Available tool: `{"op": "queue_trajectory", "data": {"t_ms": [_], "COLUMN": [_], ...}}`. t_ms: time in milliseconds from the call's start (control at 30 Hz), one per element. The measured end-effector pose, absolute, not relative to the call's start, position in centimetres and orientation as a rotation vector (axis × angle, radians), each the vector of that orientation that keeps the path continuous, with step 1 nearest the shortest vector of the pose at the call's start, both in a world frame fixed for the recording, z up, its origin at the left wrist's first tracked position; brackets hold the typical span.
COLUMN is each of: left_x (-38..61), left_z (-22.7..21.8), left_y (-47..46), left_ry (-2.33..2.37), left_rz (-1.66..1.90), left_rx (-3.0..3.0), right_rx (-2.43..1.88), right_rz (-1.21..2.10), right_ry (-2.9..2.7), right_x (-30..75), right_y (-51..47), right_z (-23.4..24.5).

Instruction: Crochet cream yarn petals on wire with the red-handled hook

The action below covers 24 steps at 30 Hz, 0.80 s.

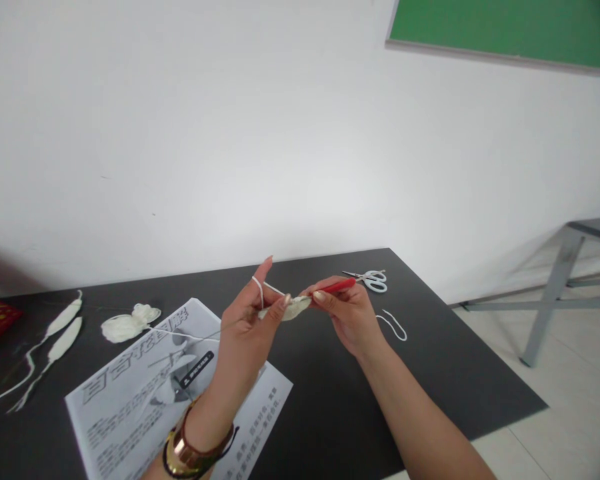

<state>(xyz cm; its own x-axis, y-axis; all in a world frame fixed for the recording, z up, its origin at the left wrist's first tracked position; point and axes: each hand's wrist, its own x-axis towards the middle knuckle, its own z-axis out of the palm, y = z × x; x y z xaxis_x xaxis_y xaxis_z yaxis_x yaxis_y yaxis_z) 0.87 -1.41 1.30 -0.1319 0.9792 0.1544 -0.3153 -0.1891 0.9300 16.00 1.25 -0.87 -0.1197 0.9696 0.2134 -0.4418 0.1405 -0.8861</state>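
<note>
Table (pixel 455 387), dark, set against the wall; it bears the stock, probably so all is within reach.
Printed sheet (pixel 115 413), flat under the left forearm, seemingly for consulting.
Left hand (pixel 250 323): index finger raised with yarn looped round it, likely to keep the strand taut; thumb pinched closed on the worked piece.
Right hand (pixel 349 313): thumb and fingers closed round a red-handled tool, its tip hidden, apparently for fine control.
Yarn bundle (pixel 123 328), left beyond the sheet, a strand running across the paper towards the left hand, perhaps so it feeds freely.
Petal-shaped pieces (pixel 64 317), side by side at far left, seemingly laid apart from handling.
Worked piece (pixel 296 308), white, held above the table between both hands.
Scissors (pixel 375 280), just beyond the right hand, probably for easy pickup.
Red-handled tool (pixel 340 286), as above.
Yarn offcut (pixel 397 328), curled beside the right wrist.

Count: table, one; sheet, one; hands, two; bundle, one; petal-shaped pieces, two; worked piece, one; scissors, one pair; tool, one; offcut, one.
</note>
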Motion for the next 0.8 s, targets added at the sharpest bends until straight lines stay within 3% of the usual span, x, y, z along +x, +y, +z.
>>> {"op": "queue_trajectory", "data": {"t_ms": [333,600,800], "left_x": [0.6,-0.9,0.0], "left_z": [1.3,1.2,1.3], "left_y": [-0.9,-0.1,-0.7], "left_ry": [0.899,0.794,0.757], "left_rz": [1.387,0.998,1.154], "left_rx": [0.889,0.558,0.610], "right_rx": [-0.701,-0.599,-0.563], "right_rz": [1.298,1.480,1.554], "right_ry": [-1.187,-1.107,-0.922], "right_x": [16.1,16.0,15.5], "right_y": [1.2,1.2,1.3], "right_z": [-0.7,-0.7,-1.0]}}
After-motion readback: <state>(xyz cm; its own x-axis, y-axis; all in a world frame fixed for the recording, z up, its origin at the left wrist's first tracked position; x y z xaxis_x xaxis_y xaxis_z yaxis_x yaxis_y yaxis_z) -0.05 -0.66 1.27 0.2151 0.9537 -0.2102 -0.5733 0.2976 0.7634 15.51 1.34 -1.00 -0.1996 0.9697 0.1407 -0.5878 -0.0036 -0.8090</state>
